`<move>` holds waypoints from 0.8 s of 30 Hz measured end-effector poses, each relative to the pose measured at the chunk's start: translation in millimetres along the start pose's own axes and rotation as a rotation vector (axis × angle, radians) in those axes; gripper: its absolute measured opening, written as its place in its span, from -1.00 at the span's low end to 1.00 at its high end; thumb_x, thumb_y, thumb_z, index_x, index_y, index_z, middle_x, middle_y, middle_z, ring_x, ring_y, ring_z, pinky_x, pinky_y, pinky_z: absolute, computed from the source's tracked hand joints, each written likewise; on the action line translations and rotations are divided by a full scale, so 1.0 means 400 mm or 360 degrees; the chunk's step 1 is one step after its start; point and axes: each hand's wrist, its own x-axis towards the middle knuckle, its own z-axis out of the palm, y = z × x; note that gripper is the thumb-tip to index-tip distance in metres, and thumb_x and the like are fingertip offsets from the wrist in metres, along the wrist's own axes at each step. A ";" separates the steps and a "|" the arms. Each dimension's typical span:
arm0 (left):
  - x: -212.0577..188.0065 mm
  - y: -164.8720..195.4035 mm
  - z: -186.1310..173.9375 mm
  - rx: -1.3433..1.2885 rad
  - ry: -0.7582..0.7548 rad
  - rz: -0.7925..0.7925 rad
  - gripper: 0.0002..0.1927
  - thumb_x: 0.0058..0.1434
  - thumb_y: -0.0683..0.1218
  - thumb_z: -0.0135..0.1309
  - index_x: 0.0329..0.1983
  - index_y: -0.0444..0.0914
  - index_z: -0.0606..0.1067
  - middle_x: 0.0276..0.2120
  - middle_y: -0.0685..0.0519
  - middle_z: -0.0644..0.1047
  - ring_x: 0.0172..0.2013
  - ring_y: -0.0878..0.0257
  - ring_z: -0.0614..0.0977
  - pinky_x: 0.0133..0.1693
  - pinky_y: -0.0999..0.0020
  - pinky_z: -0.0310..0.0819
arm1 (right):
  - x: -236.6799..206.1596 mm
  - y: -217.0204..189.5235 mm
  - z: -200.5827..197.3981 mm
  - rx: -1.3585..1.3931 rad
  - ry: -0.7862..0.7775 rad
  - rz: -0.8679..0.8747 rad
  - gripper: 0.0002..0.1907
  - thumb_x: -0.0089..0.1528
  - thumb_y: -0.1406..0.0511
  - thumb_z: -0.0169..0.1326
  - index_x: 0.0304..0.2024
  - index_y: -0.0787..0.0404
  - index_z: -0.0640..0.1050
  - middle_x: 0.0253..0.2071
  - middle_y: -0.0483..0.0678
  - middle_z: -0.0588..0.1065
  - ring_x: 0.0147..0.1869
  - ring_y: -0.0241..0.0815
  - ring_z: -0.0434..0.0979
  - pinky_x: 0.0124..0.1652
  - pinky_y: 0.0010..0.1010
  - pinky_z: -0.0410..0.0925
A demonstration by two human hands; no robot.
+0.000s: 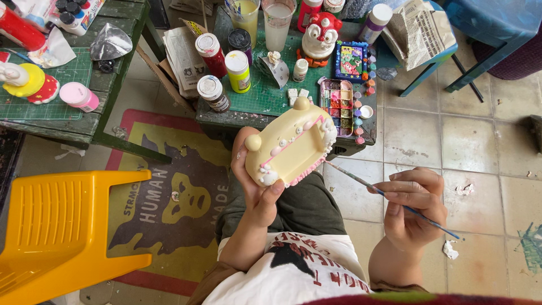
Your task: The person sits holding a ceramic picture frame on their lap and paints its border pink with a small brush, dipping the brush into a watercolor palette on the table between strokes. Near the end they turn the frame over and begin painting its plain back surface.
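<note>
Figurine [291,144], cream plaster, bear-eared, flat rectangular face with pink trim along the edge: being held up over the lap, just in front of the low green table [265,96]. Head view, only one available: left hand [257,181] cupping figurine from below and behind, thumb pressing near lower rim, fingers wrapping the far side, so firmly closed on it. Right hand [409,206] pinching thin paintbrush [389,197] in a pen grip, fingers closed round the shaft, bristle end pointing toward lower right edge of figurine, tip sitting just beside the pink trim; contact hard to confirm. Paint palette [337,104] with many small colour wells lying on table just beyond figurine, small loose paint pots [361,110] lining its right side, paint bottles [226,68] standing to the left, two cups of cloudy liquid [262,20] further back. Yellow plastic stool [62,226] standing at left on printed floor mat [169,192]. Judging step: detailing the pink edging, mid-stroke or lining up. Next move likely needing steady figurine hold, slight tilt toward brush, light tip pressure tracking the narrow trim without straying onto cream.
</note>
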 end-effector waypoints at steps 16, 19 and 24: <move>0.001 0.014 0.011 -0.0063 -0.0067 0.0023 -0.16 0.36 -0.14 0.04 0.55 -0.17 -0.17 0.50 -0.12 0.04 0.49 0.02 0.21 0.48 -0.01 0.14 | 0.038 -0.024 -0.010 -0.0148 -0.0104 -0.0047 -0.94 0.27 0.41 0.06 -0.24 0.18 0.44 -0.26 -0.02 0.62 -0.07 -0.16 0.43 0.09 -0.31 0.25; 0.002 0.015 0.016 -0.0100 -0.0066 0.0010 -0.16 0.36 -0.15 0.03 0.56 -0.16 -0.16 0.50 -0.12 0.05 0.50 0.00 0.22 0.52 -0.05 0.15 | 0.043 -0.028 -0.013 -0.0142 -0.0117 -0.0038 -0.95 0.27 0.38 0.07 -0.25 0.18 0.45 -0.27 -0.01 0.61 -0.07 -0.15 0.43 0.10 -0.31 0.23; 0.004 0.017 0.016 -0.0085 -0.0068 0.0024 -0.16 0.35 -0.15 0.04 0.55 -0.17 -0.16 0.50 -0.12 0.04 0.50 0.00 0.21 0.51 -0.06 0.15 | 0.053 -0.031 -0.012 -0.0108 -0.0118 -0.0044 -0.94 0.30 0.34 0.08 -0.25 0.17 0.45 -0.29 -0.03 0.61 -0.09 -0.17 0.44 0.08 -0.33 0.22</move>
